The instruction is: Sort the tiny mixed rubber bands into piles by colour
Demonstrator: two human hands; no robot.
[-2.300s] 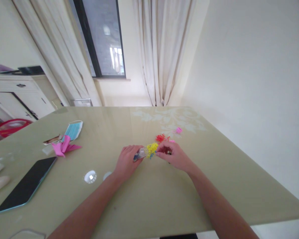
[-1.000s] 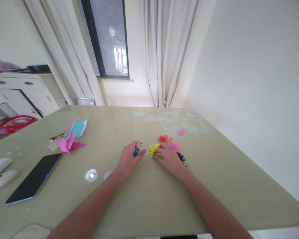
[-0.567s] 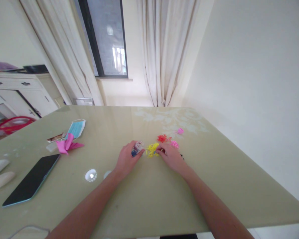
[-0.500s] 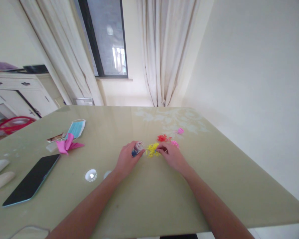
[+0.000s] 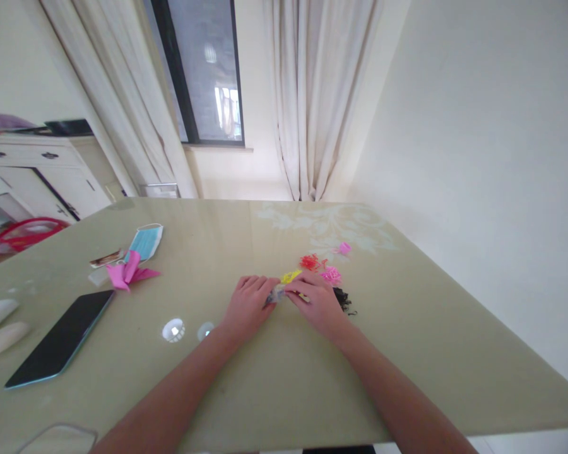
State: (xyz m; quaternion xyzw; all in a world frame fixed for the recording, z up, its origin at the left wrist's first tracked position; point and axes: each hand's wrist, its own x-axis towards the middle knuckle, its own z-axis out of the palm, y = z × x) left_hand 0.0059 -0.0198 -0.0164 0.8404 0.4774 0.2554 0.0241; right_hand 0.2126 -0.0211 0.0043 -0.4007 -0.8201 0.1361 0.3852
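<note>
My left hand (image 5: 248, 307) is wrapped round a small clear container (image 5: 278, 293), tipped on its side with its mouth toward the right. At that mouth, the fingers of my right hand (image 5: 319, 306) are pinched together; what they hold is hidden. Just beyond the fingers lies a pile of tiny yellow band-like pieces (image 5: 290, 276), partly covered by my right hand. Similar piles sit around it: red pieces (image 5: 310, 262) behind, pink pieces (image 5: 332, 275) to the right, and black pieces (image 5: 343, 299) beside my right hand.
A pink scrap (image 5: 344, 248) lies behind the piles. To the left are a dark tablet (image 5: 61, 340), a pink folded paper shape (image 5: 130, 272), a blue face mask (image 5: 146, 243) and a brown wrapper (image 5: 106, 258). A white cable (image 5: 61, 427) crosses the near left. The wall (image 5: 492, 189) borders the table's right side.
My right hand has moved left from the yellow pile to the container's mouth, uncovering the black pile. My left hand has turned the container's mouth toward it.
</note>
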